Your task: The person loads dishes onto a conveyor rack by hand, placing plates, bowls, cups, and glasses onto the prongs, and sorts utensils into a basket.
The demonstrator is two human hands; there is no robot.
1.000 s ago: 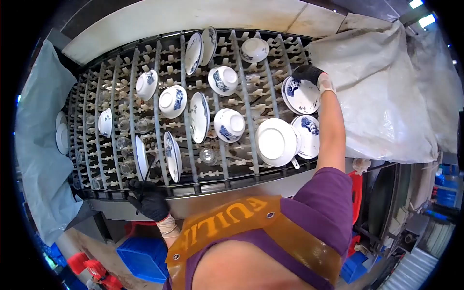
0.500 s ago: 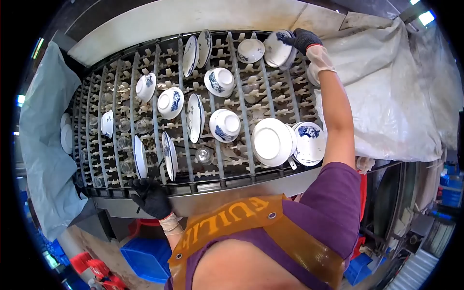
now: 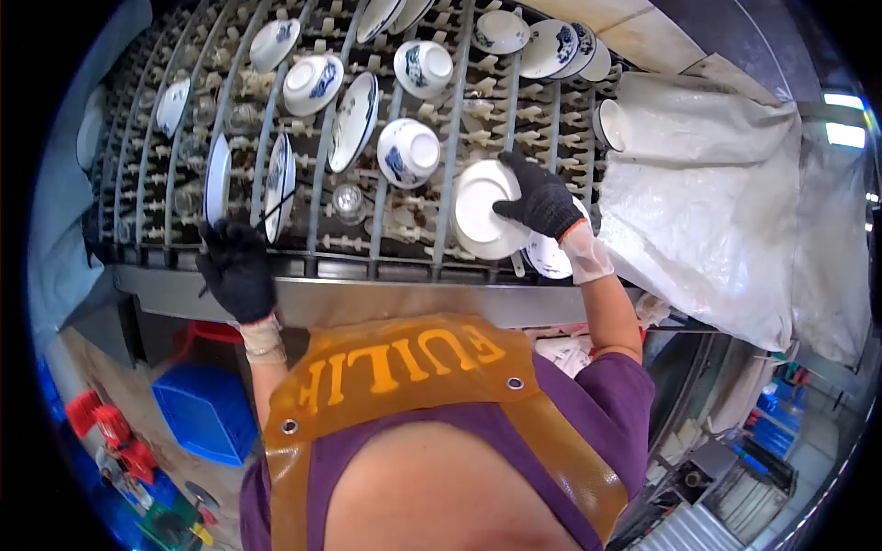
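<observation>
In a black glove, my left hand (image 3: 237, 268) is closed round a thin black chopstick (image 3: 277, 208) at the rack's front edge, close to an upright blue-rimmed plate (image 3: 218, 179). A second upright plate (image 3: 279, 188) stands just right of it. My right hand (image 3: 544, 200), also black-gloved, grips the upper right side of an upturned white plate (image 3: 478, 213), thumb over its base and fingers at the rim. Partly under that hand lies a patterned plate (image 3: 549, 257). The white handle of a spoon (image 3: 518, 264) pokes out between them. Left of these sits an upturned blue-and-white bowl (image 3: 409, 153).
The pegged conveyor rack (image 3: 390, 230) carries more bowls, plates and small glasses (image 3: 349, 204). Overlapping plates (image 3: 551, 49) lean at the back right. A metal ledge (image 3: 349, 298) runs along the front, plastic sheeting (image 3: 689, 193) covers the right side, and a blue crate (image 3: 204, 413) stands below left.
My right hand has come from the plates at the back right down to the upturned white plate. My left hand stays near the front edge with the chopstick. The head view has shifted.
</observation>
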